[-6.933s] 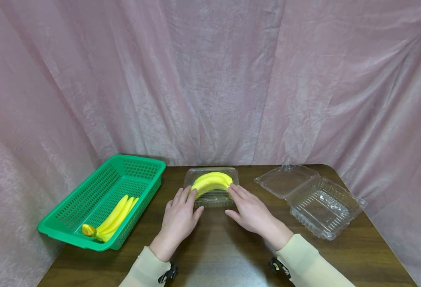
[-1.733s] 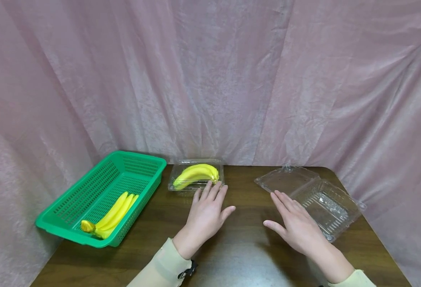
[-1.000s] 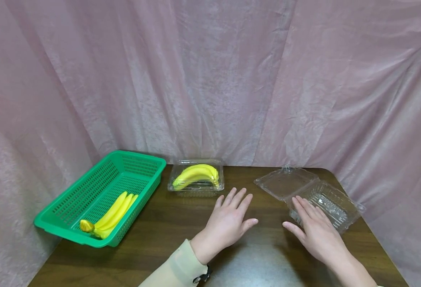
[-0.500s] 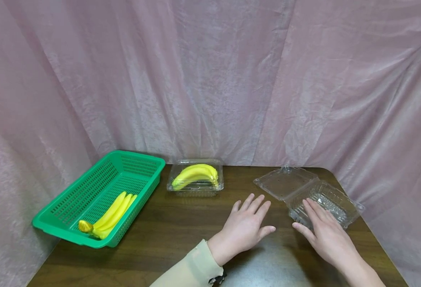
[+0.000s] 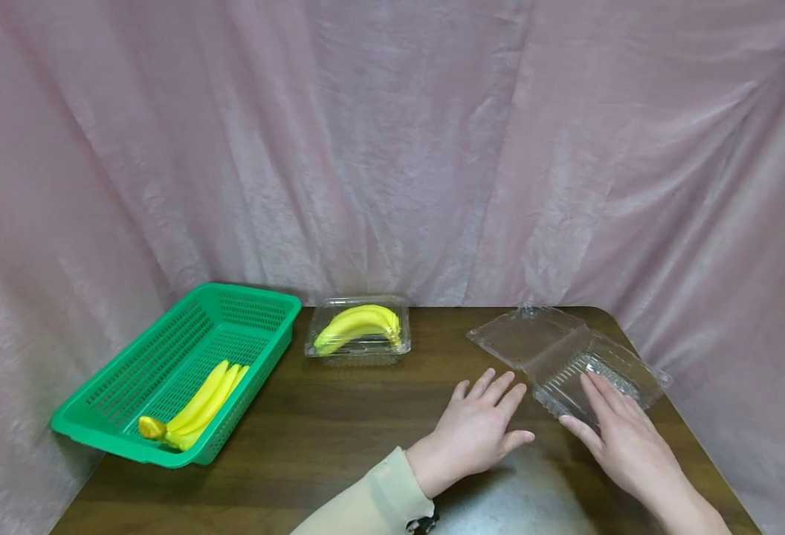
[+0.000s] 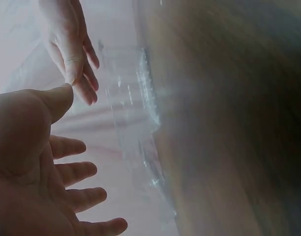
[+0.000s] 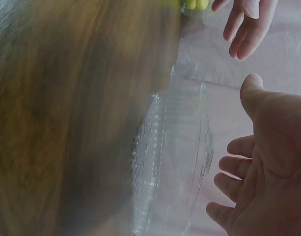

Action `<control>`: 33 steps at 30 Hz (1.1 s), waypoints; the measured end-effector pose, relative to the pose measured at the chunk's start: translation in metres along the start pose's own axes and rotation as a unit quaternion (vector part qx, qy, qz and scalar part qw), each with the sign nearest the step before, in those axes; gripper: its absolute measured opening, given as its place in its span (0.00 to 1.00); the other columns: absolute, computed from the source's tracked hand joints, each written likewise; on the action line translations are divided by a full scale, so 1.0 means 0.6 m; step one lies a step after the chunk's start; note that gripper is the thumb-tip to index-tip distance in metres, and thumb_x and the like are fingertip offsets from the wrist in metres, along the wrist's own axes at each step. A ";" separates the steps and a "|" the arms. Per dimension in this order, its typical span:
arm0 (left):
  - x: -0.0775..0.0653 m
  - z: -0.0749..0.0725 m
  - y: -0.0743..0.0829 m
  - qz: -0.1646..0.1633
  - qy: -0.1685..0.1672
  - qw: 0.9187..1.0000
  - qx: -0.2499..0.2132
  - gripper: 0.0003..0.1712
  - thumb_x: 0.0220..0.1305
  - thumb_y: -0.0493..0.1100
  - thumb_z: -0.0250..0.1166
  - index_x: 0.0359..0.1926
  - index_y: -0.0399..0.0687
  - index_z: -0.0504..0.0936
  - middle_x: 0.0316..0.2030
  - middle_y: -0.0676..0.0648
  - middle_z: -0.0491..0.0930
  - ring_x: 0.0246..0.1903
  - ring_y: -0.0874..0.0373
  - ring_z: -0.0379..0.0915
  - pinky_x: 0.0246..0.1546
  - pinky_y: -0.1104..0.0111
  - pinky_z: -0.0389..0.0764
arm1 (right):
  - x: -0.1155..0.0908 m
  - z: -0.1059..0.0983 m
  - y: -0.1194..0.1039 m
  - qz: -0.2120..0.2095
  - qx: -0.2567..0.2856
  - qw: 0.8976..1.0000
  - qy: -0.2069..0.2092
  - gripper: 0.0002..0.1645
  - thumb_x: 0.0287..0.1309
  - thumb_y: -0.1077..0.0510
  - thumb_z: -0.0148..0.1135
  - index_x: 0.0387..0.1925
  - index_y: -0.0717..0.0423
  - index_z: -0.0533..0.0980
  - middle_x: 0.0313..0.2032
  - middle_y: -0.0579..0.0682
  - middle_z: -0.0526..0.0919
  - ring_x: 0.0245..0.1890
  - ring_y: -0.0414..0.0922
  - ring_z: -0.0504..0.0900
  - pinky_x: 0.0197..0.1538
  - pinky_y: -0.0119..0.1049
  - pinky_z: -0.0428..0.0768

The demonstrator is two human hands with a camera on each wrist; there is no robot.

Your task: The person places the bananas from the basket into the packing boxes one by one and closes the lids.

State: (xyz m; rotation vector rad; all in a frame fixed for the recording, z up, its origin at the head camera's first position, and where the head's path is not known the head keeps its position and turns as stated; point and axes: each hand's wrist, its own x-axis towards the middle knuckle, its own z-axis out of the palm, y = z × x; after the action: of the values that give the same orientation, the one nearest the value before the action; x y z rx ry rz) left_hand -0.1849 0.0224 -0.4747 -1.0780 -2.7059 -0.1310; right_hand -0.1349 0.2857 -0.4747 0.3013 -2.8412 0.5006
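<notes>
Pink curtain [image 5: 392, 148] swept right across the back, and in front of it spread the brown table [image 5: 339, 416]! Over at nine o'clock from the hands sat the green basket [image 5: 101, 443]. The open box [image 5: 563, 371] lay on the table, lid [image 5: 522, 338] folded back towards ten o'clock: two o'clock from the left hand, eleven from the right! The closed box [image 5: 366, 351] stood at ten o'clock from the left hand, well apart. Right hand [image 5: 633, 446], fingers nearly straight, hung over the open box's near side, gripping nothing; touching or not, hard to tell. Left hand [image 5: 476, 431], fingers spread and unclamped, was near it, the two hands apart. A banana bunch [image 5: 201, 405] lay at the basket's five o'clock; boxed bananas [image 5: 359, 325] arched inside the closed box.
</notes>
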 end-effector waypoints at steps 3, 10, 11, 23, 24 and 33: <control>0.006 0.003 0.008 0.005 -0.001 1.000 -0.004 0.42 0.81 0.75 0.51 0.84 0.61 0.69 0.83 0.53 0.65 0.81 0.49 0.62 0.70 0.48 0.76 | -0.002 -0.001 0.007 0.005 0.003 1.000 0.001 0.53 0.80 0.38 0.64 0.85 0.69 0.57 0.79 0.75 0.61 0.76 0.75 0.63 0.82 0.68 0.50; 0.020 0.001 0.034 0.011 -0.009 1.000 -0.007 0.42 0.81 0.77 0.48 0.83 0.63 0.69 0.83 0.54 0.65 0.81 0.51 0.62 0.70 0.51 0.76 | -0.013 -0.003 0.028 0.014 -0.002 1.000 0.008 0.52 0.82 0.40 0.62 0.85 0.70 0.55 0.79 0.76 0.61 0.75 0.77 0.63 0.84 0.65 0.45; 0.021 0.001 0.038 0.012 -0.009 1.000 -0.005 0.42 0.81 0.77 0.48 0.83 0.63 0.70 0.83 0.54 0.65 0.81 0.51 0.62 0.70 0.52 0.75 | -0.014 -0.003 0.032 0.015 -0.001 1.000 0.009 0.52 0.82 0.40 0.62 0.85 0.71 0.55 0.79 0.76 0.61 0.75 0.77 0.63 0.83 0.66 0.46; 0.032 0.008 0.060 0.012 -0.002 1.000 0.011 0.42 0.79 0.78 0.51 0.82 0.66 0.71 0.82 0.57 0.67 0.79 0.52 0.65 0.69 0.52 0.77 | -0.018 -0.014 0.056 0.029 -0.015 0.999 0.007 0.50 0.83 0.41 0.60 0.84 0.73 0.55 0.78 0.79 0.60 0.75 0.78 0.62 0.82 0.69 0.49; 0.033 0.008 0.062 0.012 -0.005 1.000 0.008 0.42 0.79 0.79 0.50 0.82 0.67 0.71 0.82 0.57 0.66 0.80 0.53 0.64 0.69 0.52 0.76 | -0.018 -0.014 0.057 0.031 -0.015 0.999 0.004 0.50 0.84 0.41 0.60 0.84 0.73 0.55 0.78 0.79 0.59 0.75 0.78 0.61 0.82 0.69 0.48; 0.044 0.011 0.076 0.013 -0.035 0.999 -0.016 0.43 0.78 0.79 0.49 0.84 0.68 0.68 0.83 0.59 0.62 0.81 0.54 0.60 0.71 0.50 0.74 | -0.019 -0.011 0.072 0.044 -0.021 0.999 -0.010 0.50 0.83 0.40 0.60 0.81 0.77 0.57 0.76 0.82 0.60 0.74 0.81 0.61 0.74 0.77 0.56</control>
State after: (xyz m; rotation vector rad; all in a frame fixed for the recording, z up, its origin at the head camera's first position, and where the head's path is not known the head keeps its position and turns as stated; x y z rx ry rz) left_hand -0.1732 0.0742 -0.4751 -1.1485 -2.7585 -0.1358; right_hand -0.1331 0.3296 -0.4853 0.1749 -2.8906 0.4560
